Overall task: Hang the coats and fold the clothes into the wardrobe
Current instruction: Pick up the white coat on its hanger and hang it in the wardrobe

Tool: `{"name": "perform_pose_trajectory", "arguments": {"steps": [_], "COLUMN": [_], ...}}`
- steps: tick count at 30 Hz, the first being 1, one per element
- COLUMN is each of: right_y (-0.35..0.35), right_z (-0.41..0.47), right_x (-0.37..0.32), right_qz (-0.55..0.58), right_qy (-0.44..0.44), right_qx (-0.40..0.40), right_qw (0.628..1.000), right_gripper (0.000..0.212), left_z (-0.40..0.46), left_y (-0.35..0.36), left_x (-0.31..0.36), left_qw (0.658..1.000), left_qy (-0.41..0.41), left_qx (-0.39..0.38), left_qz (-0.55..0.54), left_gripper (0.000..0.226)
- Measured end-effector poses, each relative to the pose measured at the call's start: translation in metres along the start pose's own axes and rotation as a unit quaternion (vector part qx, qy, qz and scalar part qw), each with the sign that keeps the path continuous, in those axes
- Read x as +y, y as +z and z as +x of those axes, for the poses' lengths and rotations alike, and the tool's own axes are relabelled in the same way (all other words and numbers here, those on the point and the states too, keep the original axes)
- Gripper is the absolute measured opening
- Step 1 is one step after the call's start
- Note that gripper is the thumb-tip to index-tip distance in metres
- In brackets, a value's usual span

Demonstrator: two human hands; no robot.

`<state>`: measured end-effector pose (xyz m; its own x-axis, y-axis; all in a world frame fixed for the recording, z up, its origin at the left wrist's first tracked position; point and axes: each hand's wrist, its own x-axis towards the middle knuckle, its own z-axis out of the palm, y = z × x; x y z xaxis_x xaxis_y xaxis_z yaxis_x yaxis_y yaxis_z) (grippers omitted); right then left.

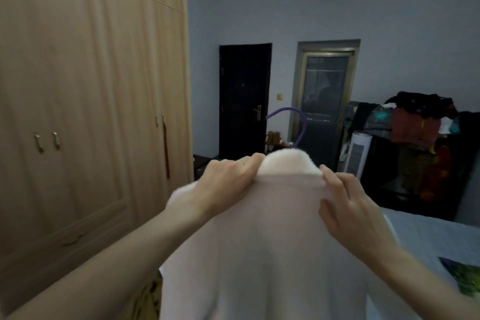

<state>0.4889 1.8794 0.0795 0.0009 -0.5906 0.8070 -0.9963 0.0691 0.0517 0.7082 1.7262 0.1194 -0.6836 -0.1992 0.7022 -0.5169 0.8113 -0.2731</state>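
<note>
A pale pink coat (262,247) with a fluffy white collar (288,163) hangs in front of me in the head view. A purple hanger hook (298,122) sticks up out of the collar. My left hand (228,184) grips the coat's left shoulder beside the collar. My right hand (348,205) pinches the fabric at the right shoulder, thumb on the cloth. The wooden wardrobe (91,101) stands on the left with its doors closed.
A bed with a pale cover (436,239) lies at lower right. A dark rack piled with clothes (420,122) stands at the right wall beside a white appliance (358,153). A dark door (244,99) and a glazed door (324,96) are behind.
</note>
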Motion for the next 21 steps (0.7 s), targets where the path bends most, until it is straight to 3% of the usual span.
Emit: {"name": "perform_pose_trajectory", "arguments": {"steps": [7, 13, 21], "right_y": [0.034, 0.060, 0.053], "right_z": [0.046, 0.099, 0.130], "right_x": [-0.081, -0.207, -0.398], "right_qz": [0.004, 0.004, 0.115], "right_qy": [-0.087, -0.180, -0.248], "right_qx": [0.030, 0.087, 0.093], "right_qw": [0.996, 0.980, 0.957], "right_gripper": [0.055, 0.045, 0.052], "left_z": [-0.061, -0.161, -0.308], "left_y": [-0.076, -0.161, -0.291], "left_x": [-0.081, -0.157, -0.219], "left_qw": [0.988, 0.971, 0.962], "left_qy": [-0.039, -0.081, -0.123], "left_qx": [-0.048, -0.062, -0.090], "left_qz": [0.142, 0.218, 0.227], "left_gripper": [0.025, 0.035, 0.074]}}
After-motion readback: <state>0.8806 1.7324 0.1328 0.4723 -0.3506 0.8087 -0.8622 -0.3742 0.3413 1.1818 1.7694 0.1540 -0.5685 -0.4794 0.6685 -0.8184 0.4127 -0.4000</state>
